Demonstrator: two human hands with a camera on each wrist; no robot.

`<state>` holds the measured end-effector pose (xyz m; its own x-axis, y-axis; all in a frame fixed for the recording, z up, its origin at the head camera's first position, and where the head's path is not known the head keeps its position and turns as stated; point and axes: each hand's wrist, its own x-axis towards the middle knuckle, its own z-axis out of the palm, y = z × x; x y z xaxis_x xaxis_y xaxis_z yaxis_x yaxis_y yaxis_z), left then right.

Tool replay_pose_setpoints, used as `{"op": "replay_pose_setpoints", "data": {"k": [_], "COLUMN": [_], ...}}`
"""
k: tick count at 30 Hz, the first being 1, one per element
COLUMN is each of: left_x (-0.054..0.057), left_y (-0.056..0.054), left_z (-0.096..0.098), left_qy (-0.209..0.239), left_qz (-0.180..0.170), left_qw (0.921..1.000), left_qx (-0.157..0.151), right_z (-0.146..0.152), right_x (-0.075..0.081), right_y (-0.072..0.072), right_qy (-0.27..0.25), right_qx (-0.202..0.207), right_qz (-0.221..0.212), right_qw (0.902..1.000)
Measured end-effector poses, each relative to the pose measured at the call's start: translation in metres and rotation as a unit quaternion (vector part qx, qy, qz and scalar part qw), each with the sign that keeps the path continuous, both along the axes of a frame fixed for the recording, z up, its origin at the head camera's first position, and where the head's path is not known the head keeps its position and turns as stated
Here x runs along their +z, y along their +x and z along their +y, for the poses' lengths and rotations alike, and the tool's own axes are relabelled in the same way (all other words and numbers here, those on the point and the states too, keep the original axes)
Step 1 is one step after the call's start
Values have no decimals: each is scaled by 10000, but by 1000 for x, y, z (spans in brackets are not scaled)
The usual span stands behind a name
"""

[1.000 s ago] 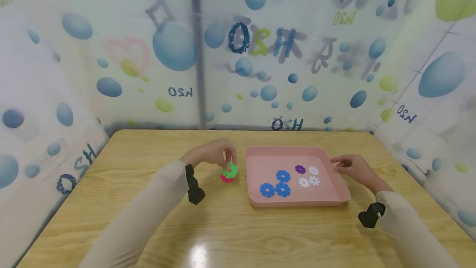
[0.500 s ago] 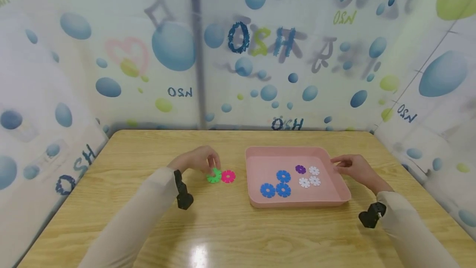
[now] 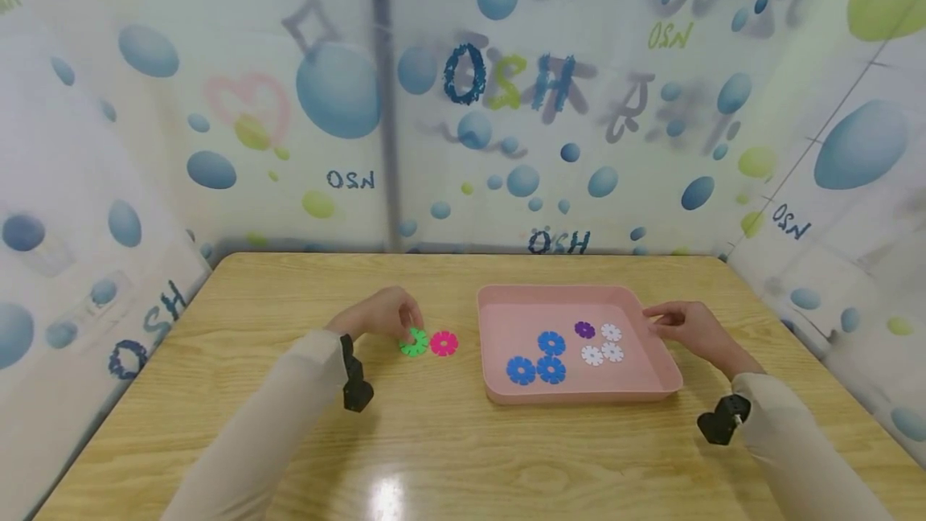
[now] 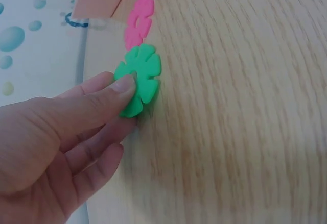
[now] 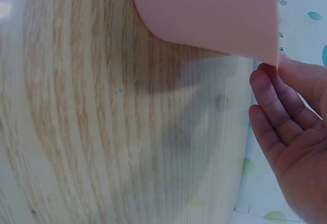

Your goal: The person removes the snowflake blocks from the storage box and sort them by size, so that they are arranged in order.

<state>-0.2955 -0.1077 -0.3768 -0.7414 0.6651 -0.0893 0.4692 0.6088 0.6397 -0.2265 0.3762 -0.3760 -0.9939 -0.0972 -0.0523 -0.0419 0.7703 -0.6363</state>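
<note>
In the head view my left hand point(image 3: 383, 313) pinches a green flower-shaped plastic disc point(image 3: 415, 349), low over the table left of the tray. The left wrist view has the thumb on the face of that green disc point(image 4: 147, 86), fingers behind it. A bright pink flower-shaped disc point(image 3: 444, 343) lies flat just right of it. My right hand point(image 3: 690, 330) holds the right rim of a shallow pink tray point(image 3: 514, 316). In the right wrist view the thumb sits on the tray's edge point(image 5: 219, 25), the fingertips beneath.
Inside the tray lie three blue flower discs point(image 3: 551, 368), a smaller purple one point(image 3: 584, 330) and three small white ones point(image 3: 612, 351). A wooden table point(image 3: 448, 457) carries everything. Behind it hangs a curtain point(image 3: 434, 159) printed with blue and green drops.
The left hand has carried the green disc leftward from above the pink disc and lowered it beside that disc, uncovering it. The right hand and the tray stay as they were.
</note>
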Motion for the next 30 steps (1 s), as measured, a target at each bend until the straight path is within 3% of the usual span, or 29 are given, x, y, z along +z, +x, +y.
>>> {"op": "replay_pose_setpoints", "data": {"k": [9,15,30], "left_x": [-6,-10,-14], "left_y": [-3,-3,-4], "left_z": [-2,-5,-5], "left_qy": [123,331,389], "left_qz": [-23,-229,-414], "left_qw": [9999,9989,9983], "left_qx": [-120,-250,-145], "right_z": [1,-2,-3], "right_x": [0,1,2], "right_y": [0,2,5], "right_qy": [6,52,-38], "right_qx": [-40,-62,-27], "right_qz": [15,56,37], "right_qw": [10000,10000,10000]}}
